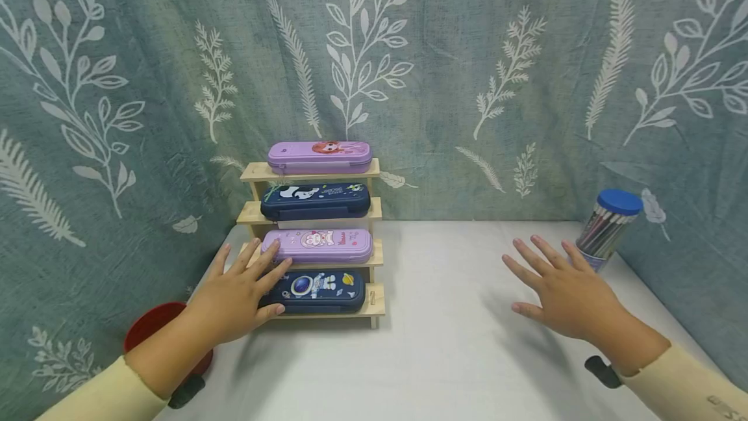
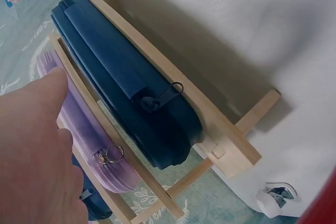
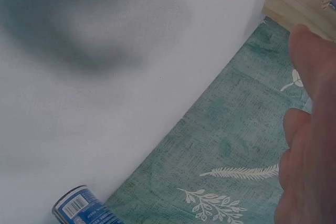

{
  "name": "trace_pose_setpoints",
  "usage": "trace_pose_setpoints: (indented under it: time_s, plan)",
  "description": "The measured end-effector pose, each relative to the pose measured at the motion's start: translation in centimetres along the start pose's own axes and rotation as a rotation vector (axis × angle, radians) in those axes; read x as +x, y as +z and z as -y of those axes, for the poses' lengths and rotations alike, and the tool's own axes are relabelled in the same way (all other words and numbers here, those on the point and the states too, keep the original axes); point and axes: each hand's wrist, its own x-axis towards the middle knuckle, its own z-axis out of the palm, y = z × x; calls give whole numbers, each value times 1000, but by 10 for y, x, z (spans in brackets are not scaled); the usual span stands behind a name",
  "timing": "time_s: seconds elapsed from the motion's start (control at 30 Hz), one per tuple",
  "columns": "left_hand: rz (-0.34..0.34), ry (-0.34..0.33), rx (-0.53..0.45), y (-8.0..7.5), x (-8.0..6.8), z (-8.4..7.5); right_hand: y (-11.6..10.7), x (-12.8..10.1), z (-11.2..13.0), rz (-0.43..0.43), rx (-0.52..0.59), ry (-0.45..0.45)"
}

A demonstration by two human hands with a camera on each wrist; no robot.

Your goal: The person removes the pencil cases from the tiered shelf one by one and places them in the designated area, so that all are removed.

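Observation:
My left hand is spread with straight fingers in front of the left end of a wooden tiered rack; whether it touches anything I cannot tell. Each tier bears one zipped pencil case: a navy astronaut case lowest, then a lilac cartoon case, a navy panda case and a lilac case with a red-haired figure on top. Zip pulls show on the navy case and lilac case in the left wrist view. Fingers spread and holding nothing, my right hand hovers over the white table.
A clear canister with a blue lid, full of thin sticks or pens, stands at the back right beyond my right hand. Partly behind my left forearm is a red round container. Leaf-patterned green cloth encloses the back and sides.

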Motion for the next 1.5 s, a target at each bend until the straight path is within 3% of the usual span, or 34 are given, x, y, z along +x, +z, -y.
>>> trace_pose_setpoints:
  time_s: [0.2,0.37,0.57,0.7,0.87,0.97,1.1,1.27,1.37,1.5]
  plan:
    - [3,-36,-63,-1,3,2,-2,0,12,-14,36,0]
    - [-15,-115,-248,-7,11,7,-5,8,40,-13,163,14]
    - [-31,-294,-552,-7,28,9,2,32,91,-70,342,-14]
    - [-113,-419,-720,1,39,11,5,53,127,-51,498,-26]
    - [-202,-625,-858,15,46,17,4,77,169,-11,673,-18]
    - [-253,-697,-948,25,49,22,1,87,188,-39,743,-33]
    - [-297,-726,-1075,39,53,29,-2,97,212,-89,792,-38]
    - [-243,-737,-1298,56,60,32,-6,108,233,-88,799,-27]
    - [-240,-734,-1362,67,61,32,-6,112,242,-65,821,-1]
    - [-287,-733,-1408,76,59,33,-1,115,250,-60,875,37]
